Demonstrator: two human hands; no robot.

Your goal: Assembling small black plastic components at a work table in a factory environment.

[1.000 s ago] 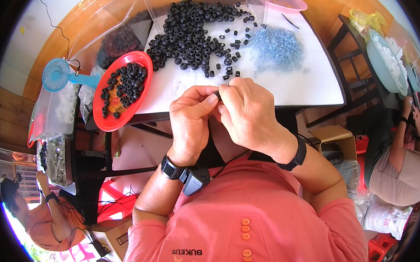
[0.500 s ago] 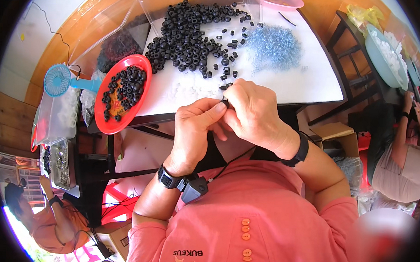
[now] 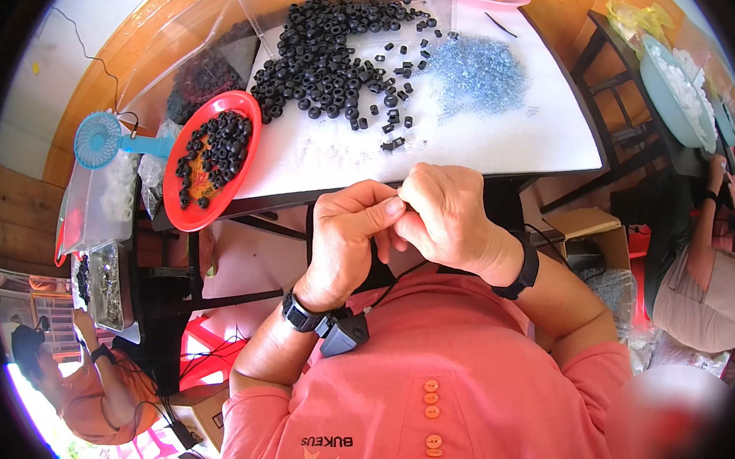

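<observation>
"Fingers [image 3: 394,206] of the left hand [image 3: 344,237] and right hand [image 3: 455,222] meet, pinched narrow, just off the near edge of the surface [image 3: 505,145]. Holding something?"

"Can't tell; they hide it. Black beads [image 3: 314,56] lie heaped on the surface's left half, pale-blue bits [image 3: 479,73] on its right."

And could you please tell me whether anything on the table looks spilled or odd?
No obvious damage shows. The black pieces and small blue bits lie loose on the white tabletop, several black ones scattered outside the main pile, though that may be deliberate.
</observation>
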